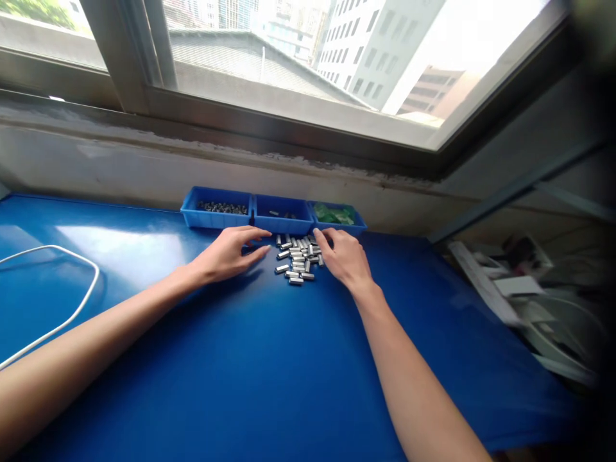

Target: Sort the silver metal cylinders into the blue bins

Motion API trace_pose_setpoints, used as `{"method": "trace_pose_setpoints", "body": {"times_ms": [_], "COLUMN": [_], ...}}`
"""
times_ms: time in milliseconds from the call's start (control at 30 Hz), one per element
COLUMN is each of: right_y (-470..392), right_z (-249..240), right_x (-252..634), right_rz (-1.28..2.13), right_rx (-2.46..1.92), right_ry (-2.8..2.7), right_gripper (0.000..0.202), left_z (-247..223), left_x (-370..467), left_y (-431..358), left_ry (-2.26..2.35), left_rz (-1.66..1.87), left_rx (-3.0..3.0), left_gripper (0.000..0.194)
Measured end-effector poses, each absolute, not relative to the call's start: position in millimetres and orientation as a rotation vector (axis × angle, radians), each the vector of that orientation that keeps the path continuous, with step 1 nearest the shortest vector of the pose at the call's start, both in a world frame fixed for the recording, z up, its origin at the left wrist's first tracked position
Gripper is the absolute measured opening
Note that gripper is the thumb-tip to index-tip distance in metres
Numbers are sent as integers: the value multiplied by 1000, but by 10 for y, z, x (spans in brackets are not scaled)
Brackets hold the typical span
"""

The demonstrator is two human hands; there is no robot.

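Observation:
A loose heap of short silver metal bars point(297, 258) lies on the blue table, in front of the blue bins. They look like hex standoffs, though their exact kind is hard to tell. To the left of the heap, my left hand point(233, 253) is open, thumb and fingers apart, with nothing between them. My right hand point(344, 255) is at the heap's right edge, palm down and thumb apart from the fingers. It appears open; its fingertips partly cover the pieces there, so whether they touch any cannot be seen.
Behind the heap stand a left bin point(216, 219) of small metal parts, a middle bin point(283, 224) with a few pieces, and a right bin point(360, 226) holding green plastic bags point(334, 213). A white cable point(94, 273) curves across the table point(231, 385) at left. Blurred equipment point(543, 308) is at right.

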State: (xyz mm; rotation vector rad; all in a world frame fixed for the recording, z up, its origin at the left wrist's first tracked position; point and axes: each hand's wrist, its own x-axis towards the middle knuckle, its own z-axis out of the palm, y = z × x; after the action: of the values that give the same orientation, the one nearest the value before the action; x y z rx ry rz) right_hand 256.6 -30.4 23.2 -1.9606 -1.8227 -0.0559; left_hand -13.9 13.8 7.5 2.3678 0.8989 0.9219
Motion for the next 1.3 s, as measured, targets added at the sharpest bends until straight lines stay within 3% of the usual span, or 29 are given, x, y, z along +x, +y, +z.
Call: {"method": "trace_pose_setpoints", "body": {"times_ms": [133, 467, 700, 900, 1067, 1300], "right_y": [-305, -324, -342, -285, -343, -463], "right_z": [138, 83, 32, 53, 320, 477], "right_x": [2453, 2257, 2023, 2125, 2336, 2428], "right_rz": [-142, -199, -114, 159, 322, 728], "right_rx": [-2067, -2081, -1912, -1592, -1656, -1490], "right_ry": [-1862, -1941, -1998, -1982, -2065, -2325], "right_gripper": [54, 46, 42, 32, 39, 66], "left_z": [45, -2, -35, -69, -34, -41], "left_x": [53, 294, 75, 27, 40, 40], "left_y": [69, -38, -27, -28, -72, -62], "left_ry": [995, 1174, 1198, 1216, 1158, 1067], "left_rz": [750, 507, 512, 657, 749, 698], "left_rx": [2445, 2798, 2825, 2776, 2799, 2775], "left_gripper": [67, 84, 79, 72, 61, 49]}}
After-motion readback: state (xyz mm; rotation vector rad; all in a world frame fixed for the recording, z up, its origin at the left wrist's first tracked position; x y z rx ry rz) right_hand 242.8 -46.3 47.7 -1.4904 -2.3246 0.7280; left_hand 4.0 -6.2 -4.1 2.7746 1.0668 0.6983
